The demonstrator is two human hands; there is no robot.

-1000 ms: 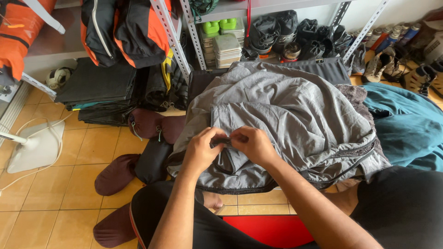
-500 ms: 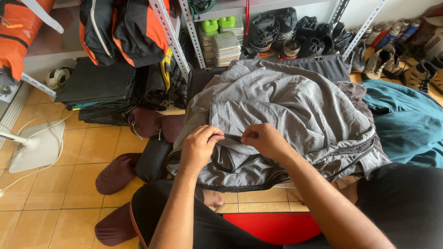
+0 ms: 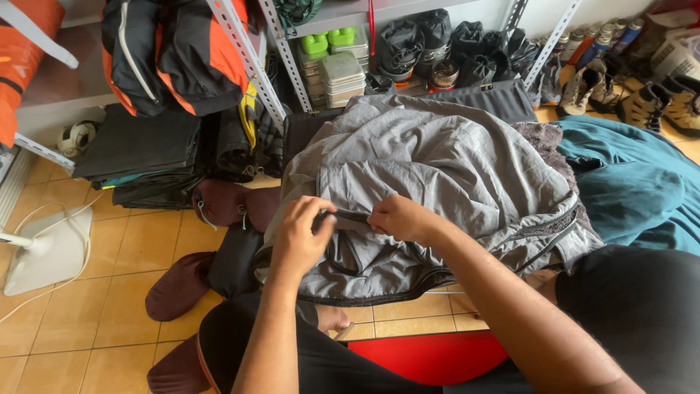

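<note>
While both hands meet over the front of a grey jacket (image 3: 437,160), the left hand (image 3: 300,241) has its fingers curled and pinched on a dark strip of the jacket's edge, and the right hand (image 3: 399,217) pinches the same strip from the other side, thumb and fingers pressed together. The two hands are just beside each other, with a short stretch of the dark edge showing between them. The jacket lies spread beyond and under the hands, its far end reaching a black case (image 3: 496,98) at the foot of a metal shelf (image 3: 244,51). To the right of the right hand lies teal cloth (image 3: 627,175). To the left of the left hand sit maroon pouches (image 3: 182,284) on the tiled floor (image 3: 73,328), with folded dark fabric (image 3: 138,153) farther off.
</note>
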